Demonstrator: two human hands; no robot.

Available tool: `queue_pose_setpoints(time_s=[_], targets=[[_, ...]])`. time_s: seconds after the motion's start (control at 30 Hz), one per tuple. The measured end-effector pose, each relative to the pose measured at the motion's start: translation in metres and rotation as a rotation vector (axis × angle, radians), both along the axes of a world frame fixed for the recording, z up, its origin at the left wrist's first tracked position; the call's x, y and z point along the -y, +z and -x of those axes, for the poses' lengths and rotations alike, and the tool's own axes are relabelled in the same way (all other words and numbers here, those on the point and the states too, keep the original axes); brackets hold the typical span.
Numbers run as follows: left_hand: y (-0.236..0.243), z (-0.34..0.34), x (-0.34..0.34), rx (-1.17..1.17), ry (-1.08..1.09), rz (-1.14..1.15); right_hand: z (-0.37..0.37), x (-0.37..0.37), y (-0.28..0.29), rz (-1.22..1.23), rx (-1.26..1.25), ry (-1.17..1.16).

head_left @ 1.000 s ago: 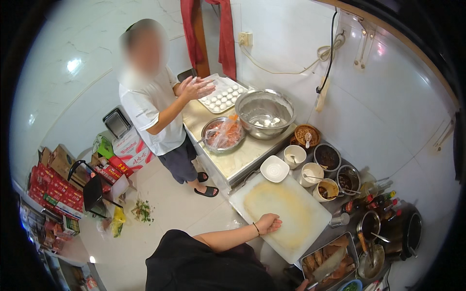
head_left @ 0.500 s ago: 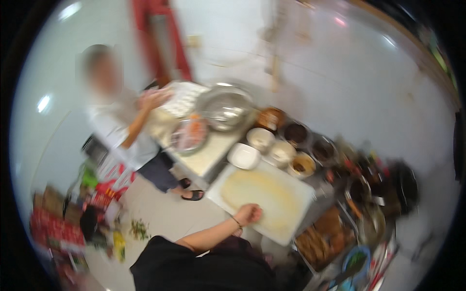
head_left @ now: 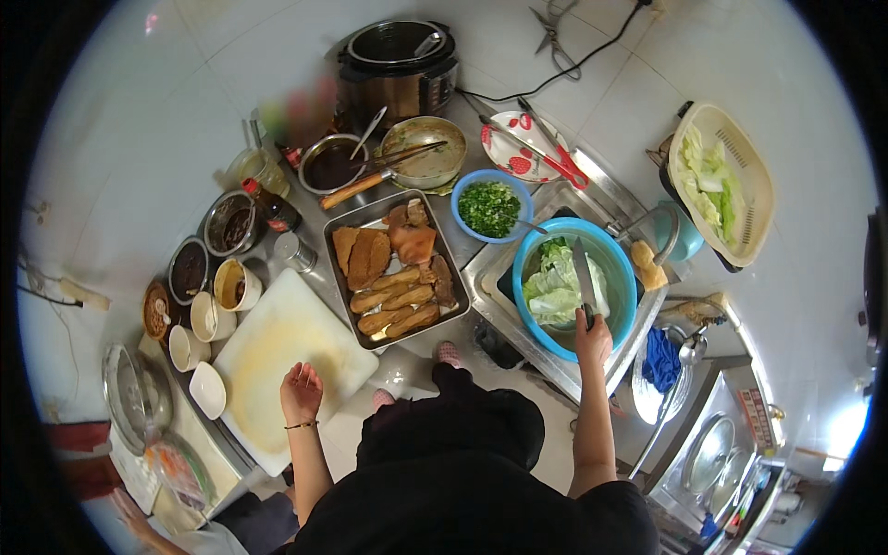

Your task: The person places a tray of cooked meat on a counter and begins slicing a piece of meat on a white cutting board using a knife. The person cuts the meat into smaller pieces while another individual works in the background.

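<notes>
My right hand (head_left: 593, 339) is closed round the dark handle of a kitchen knife (head_left: 583, 270). The blade points away from me, over a blue basin (head_left: 632, 305) holding pale green cabbage leaves (head_left: 558, 294). Whether the blade touches the leaves is hard to tell. My left hand (head_left: 302, 393) hovers by the near right part of a stained white cutting board (head_left: 268, 324), palm up, fingers loosely bent and nothing in them. Between the board and basin sits a metal tray (head_left: 375, 344) of browned meat or tofu pieces (head_left: 393, 296).
A blue bowl of chopped greens (head_left: 489, 209), a saucepan (head_left: 435, 153) and a pressure cooker (head_left: 398, 69) stand farther back. White bowls (head_left: 213, 316) line the board's left side. A faucet (head_left: 647, 222) arches beside the basin. Another person's arm (head_left: 139, 518) shows at lower left.
The view has swung right, from the other person and cutting board toward the tray and basin. My right hand with the knife has come into view. My left hand now shows bent, loose fingers.
</notes>
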State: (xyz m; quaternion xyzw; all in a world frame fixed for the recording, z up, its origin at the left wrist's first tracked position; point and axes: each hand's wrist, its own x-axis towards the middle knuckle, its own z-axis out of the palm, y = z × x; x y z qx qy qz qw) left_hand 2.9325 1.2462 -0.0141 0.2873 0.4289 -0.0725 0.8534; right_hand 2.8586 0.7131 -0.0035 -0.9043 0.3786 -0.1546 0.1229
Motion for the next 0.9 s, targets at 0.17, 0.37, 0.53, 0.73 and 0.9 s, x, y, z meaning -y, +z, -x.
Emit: queue_pose_setpoints(time_s=[0.17,0.37,0.53,0.73,0.9], targets=[[0.023,-0.011,0.017,0.06,-0.113,-0.037,-0.011,0.035,-0.053,0.014,-0.251,-0.082],[0.037,0.003,0.003,0.045,-0.065,-0.08,-0.024,0.066,-0.112,-0.02,-0.486,0.023],[0.041,0.022,-0.009,-0.01,0.004,-0.132,-0.032,0.073,-0.14,-0.144,-0.757,0.03],[0.044,0.021,0.003,0.025,-0.001,-0.106,-0.026,0.091,-0.164,-0.305,-0.864,0.098],[0.037,0.007,0.023,0.047,-0.009,-0.063,-0.034,0.086,-0.128,-0.296,-0.883,0.177]])
